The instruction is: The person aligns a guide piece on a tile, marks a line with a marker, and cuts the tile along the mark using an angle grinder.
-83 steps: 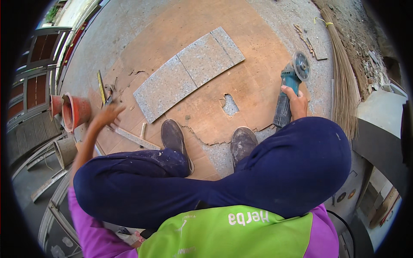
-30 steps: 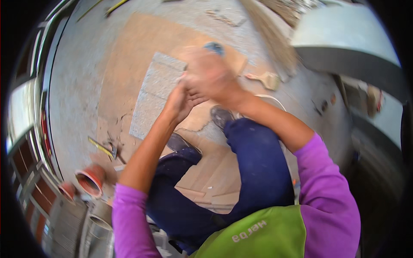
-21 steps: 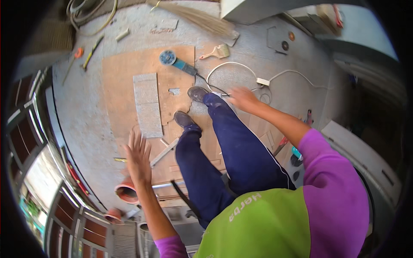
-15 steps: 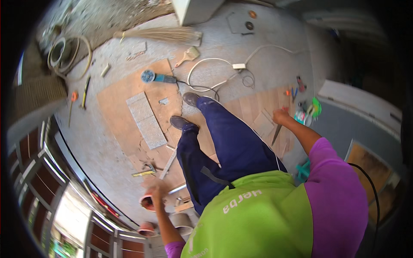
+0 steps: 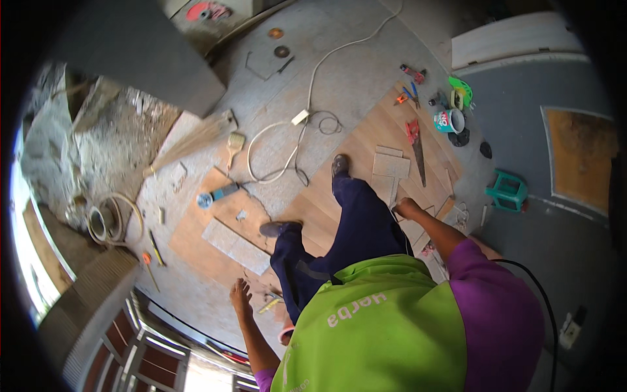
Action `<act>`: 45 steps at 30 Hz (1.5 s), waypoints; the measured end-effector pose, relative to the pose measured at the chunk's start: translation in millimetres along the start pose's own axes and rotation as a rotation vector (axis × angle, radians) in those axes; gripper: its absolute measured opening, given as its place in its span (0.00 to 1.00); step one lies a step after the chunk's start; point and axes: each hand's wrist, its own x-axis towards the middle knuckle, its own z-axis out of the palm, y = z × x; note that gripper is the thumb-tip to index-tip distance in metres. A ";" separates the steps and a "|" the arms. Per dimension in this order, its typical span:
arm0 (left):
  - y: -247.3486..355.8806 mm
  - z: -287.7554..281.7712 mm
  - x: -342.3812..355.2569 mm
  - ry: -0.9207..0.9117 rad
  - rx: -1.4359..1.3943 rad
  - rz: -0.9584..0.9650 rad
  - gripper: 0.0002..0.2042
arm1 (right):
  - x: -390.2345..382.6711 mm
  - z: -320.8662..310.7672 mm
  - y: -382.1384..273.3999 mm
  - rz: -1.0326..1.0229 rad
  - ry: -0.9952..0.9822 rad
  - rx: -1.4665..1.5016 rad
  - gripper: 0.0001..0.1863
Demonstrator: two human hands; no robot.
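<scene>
My left hand [image 5: 241, 295] hangs in the air with its fingers loosely apart and nothing in it, near a yellow-marked square [image 5: 269, 304] and a grey board strip [image 5: 235, 245] on the floor. By my right thigh, my right hand [image 5: 407, 208] is curled closed, with nothing visible in it. Below it lie light grey tile pieces [image 5: 390, 164]. Beyond them rests a hand saw [image 5: 418, 154] with a red handle. A blue angle grinder [image 5: 218, 195] lies on a brown sheet, ahead of my left foot.
A white extension cord [image 5: 260, 140] loops across the floor ahead. Near it lie a paintbrush [image 5: 234, 149] and a stick broom [image 5: 191, 142]. At right are pliers [image 5: 411, 95], a paint tin [image 5: 448, 121] and a green stool [image 5: 507, 191]. A coiled hose [image 5: 108, 219] lies at left.
My view has swung round and my feet have shifted, the right one onto the wood-look boards. My left hand has moved away from the red bucket, and my right hand away from the saw.
</scene>
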 end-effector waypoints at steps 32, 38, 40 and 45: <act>540.4 565.4 76.6 -0.282 0.550 0.000 0.30 | 205.3 -329.9 297.5 0.599 0.156 1.356 0.18; 785.3 704.2 124.7 -0.337 0.732 0.289 0.23 | 280.8 -399.6 383.8 0.407 0.534 1.080 0.24; 850.1 773.3 113.7 -0.252 0.907 0.342 0.25 | 296.6 -423.8 435.0 0.343 0.543 1.038 0.26; 917.5 875.3 42.4 -0.148 0.820 0.440 0.23 | 372.4 -522.6 561.3 0.400 0.644 0.904 0.22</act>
